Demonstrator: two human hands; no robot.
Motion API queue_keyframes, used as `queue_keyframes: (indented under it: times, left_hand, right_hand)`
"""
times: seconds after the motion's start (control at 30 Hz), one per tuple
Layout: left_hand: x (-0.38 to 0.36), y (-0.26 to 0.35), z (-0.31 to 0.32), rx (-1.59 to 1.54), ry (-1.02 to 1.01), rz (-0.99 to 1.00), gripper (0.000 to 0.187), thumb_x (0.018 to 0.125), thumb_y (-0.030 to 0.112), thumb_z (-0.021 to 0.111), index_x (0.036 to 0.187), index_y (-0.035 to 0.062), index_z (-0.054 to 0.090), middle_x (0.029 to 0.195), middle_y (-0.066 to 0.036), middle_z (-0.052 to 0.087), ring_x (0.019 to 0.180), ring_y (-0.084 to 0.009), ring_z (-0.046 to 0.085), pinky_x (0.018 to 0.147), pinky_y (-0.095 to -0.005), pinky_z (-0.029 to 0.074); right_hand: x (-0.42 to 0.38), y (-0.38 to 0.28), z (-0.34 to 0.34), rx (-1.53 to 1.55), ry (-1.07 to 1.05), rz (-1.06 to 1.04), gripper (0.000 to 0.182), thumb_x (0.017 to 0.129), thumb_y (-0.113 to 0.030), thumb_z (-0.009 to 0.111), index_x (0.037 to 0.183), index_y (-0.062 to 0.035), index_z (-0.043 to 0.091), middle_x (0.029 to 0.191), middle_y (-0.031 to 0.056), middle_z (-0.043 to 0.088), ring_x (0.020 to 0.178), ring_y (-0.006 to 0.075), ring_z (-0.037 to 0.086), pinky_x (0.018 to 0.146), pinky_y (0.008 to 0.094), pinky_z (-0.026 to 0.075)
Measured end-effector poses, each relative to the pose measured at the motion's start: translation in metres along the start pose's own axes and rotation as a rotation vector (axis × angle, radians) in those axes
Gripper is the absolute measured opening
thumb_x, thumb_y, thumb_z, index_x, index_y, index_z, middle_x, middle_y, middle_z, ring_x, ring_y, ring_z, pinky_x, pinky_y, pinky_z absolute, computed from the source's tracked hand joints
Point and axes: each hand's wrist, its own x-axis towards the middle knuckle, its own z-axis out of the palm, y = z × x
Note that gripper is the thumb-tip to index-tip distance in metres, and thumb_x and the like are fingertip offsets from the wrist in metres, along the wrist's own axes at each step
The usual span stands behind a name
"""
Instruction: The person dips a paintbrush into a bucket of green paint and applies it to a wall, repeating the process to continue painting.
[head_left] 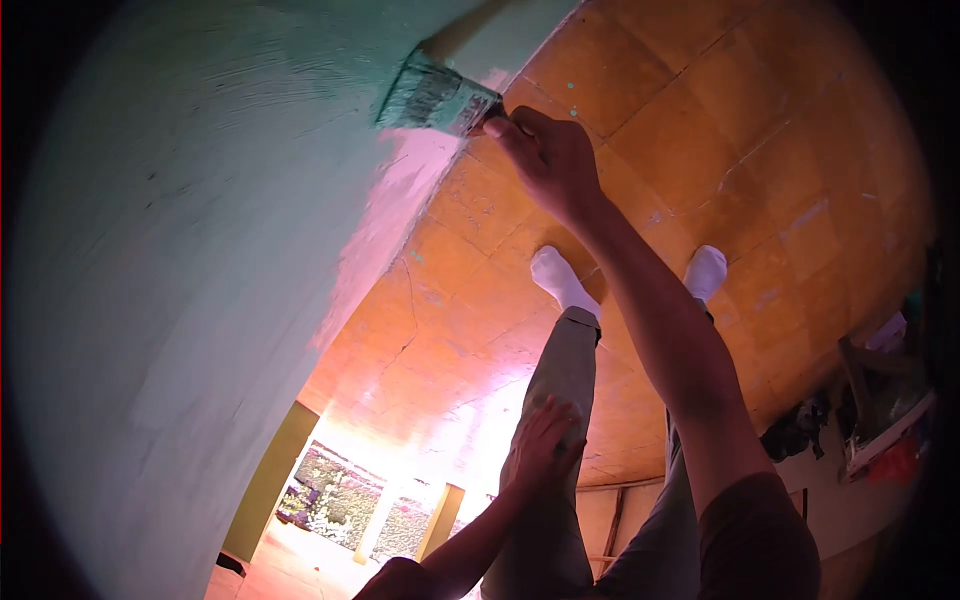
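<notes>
In the head view, the right hand [545, 155] is closed around the brush [440, 98], which touches the green wall [190, 240]. The left hand [543, 442], open, rests on a leg [553, 385], right of the wall.

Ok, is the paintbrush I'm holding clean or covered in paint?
The paintbrush is covered: green paint coats its bristles and smears the band beside them.

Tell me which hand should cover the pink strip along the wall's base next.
Right hand, probably: it grips the paintbrush, whose bristles lie against the wall beside that pink strip. The left hand rests on the trouser leg.
</notes>
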Motion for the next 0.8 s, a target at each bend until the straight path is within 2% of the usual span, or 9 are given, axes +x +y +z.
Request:
queue_keyframes:
  times: [0.17,0.2,0.3,0.37,0.4,0.47,0.6,0.67,0.8]
  left_hand:
    - [0.009,0.008,-0.015,-0.040,-0.037,-0.022,0.034,0.079,0.020,0.073,0.108,0.0065,0.064,0.129,-0.012,0.057,0.132,-0.0349,0.042,0.107,-0.0472,0.035]
    - [0.010,0.008,-0.015,-0.052,-0.044,-0.026,0.034,0.079,0.020,0.074,0.108,0.0069,0.064,0.129,-0.012,0.057,0.132,-0.0348,0.042,0.107,-0.0472,0.035]
    - [0.011,0.006,-0.018,-0.067,-0.059,-0.034,0.036,0.077,0.019,0.075,0.109,0.0075,0.063,0.131,-0.012,0.056,0.133,-0.0348,0.041,0.108,-0.0471,0.035]
    - [0.011,0.005,-0.020,-0.067,-0.076,-0.036,0.037,0.077,0.019,0.076,0.109,0.0077,0.063,0.132,-0.012,0.055,0.133,-0.0348,0.041,0.108,-0.0471,0.035]
    - [0.011,0.005,-0.022,-0.071,-0.081,-0.030,0.037,0.076,0.018,0.076,0.109,0.0078,0.063,0.133,-0.012,0.055,0.134,-0.0348,0.040,0.108,-0.0471,0.035]
    - [0.013,0.004,-0.025,-0.064,-0.093,-0.026,0.037,0.076,0.018,0.076,0.109,0.0076,0.063,0.133,-0.012,0.055,0.134,-0.0350,0.040,0.108,-0.0472,0.035]
    - [0.015,0.002,-0.026,-0.068,-0.107,-0.014,0.036,0.078,0.019,0.075,0.109,0.0064,0.062,0.133,-0.012,0.054,0.135,-0.0354,0.038,0.109,-0.0475,0.034]
    - [0.017,0.001,-0.028,-0.063,-0.114,-0.010,0.036,0.078,0.018,0.074,0.110,0.0060,0.062,0.133,-0.012,0.054,0.135,-0.0354,0.038,0.109,-0.0473,0.034]
    - [0.018,-0.001,-0.034,-0.006,-0.141,-0.022,0.036,0.080,0.018,0.073,0.111,0.0049,0.061,0.133,-0.012,0.054,0.135,-0.0348,0.038,0.109,-0.0461,0.035]
  right_hand:
    - [0.012,0.072,0.018,-0.211,-0.001,0.140,0.052,0.093,-0.055,0.049,0.075,-0.0076,0.063,0.050,0.0101,0.051,0.047,0.0249,0.054,0.048,0.0382,0.040]
    - [0.013,0.086,0.021,-0.211,0.004,0.148,0.052,0.093,-0.055,0.049,0.075,-0.0076,0.063,0.050,0.0101,0.051,0.047,0.0249,0.054,0.048,0.0382,0.040]
    - [0.016,0.120,0.026,-0.349,-0.024,0.298,0.054,0.093,-0.057,0.047,0.078,-0.0086,0.065,0.056,0.0120,0.056,0.057,0.0283,0.060,0.054,0.0411,0.045]
    - [0.017,0.136,0.025,-0.559,-0.140,0.510,0.059,0.094,-0.060,0.039,0.084,-0.0102,0.068,0.069,0.0109,0.065,0.070,0.0296,0.066,0.060,0.0416,0.051]
    - [0.015,0.142,0.024,-0.557,-0.137,0.517,0.059,0.094,-0.060,0.039,0.084,-0.0102,0.068,0.069,0.0109,0.065,0.070,0.0296,0.066,0.060,0.0416,0.051]
    - [0.013,0.154,0.026,-0.587,-0.157,0.601,0.055,0.096,-0.055,0.040,0.089,-0.0071,0.067,0.081,0.0132,0.068,0.079,0.0313,0.067,0.066,0.0429,0.053]
    - [0.020,0.143,0.036,-0.603,-0.157,0.573,0.050,0.097,-0.049,0.042,0.095,-0.0038,0.065,0.088,0.0148,0.069,0.083,0.0308,0.067,0.069,0.0434,0.053]
    - [0.032,0.128,0.041,-0.563,-0.234,0.595,0.046,0.098,-0.044,0.044,0.097,-0.0029,0.064,0.091,0.0161,0.068,0.086,0.0309,0.067,0.071,0.0442,0.053]
    - [0.029,0.082,0.030,-0.382,-0.162,0.596,0.049,0.097,-0.045,0.043,0.086,-0.0018,0.063,0.081,0.0188,0.066,0.079,0.0356,0.065,0.069,0.0481,0.049]
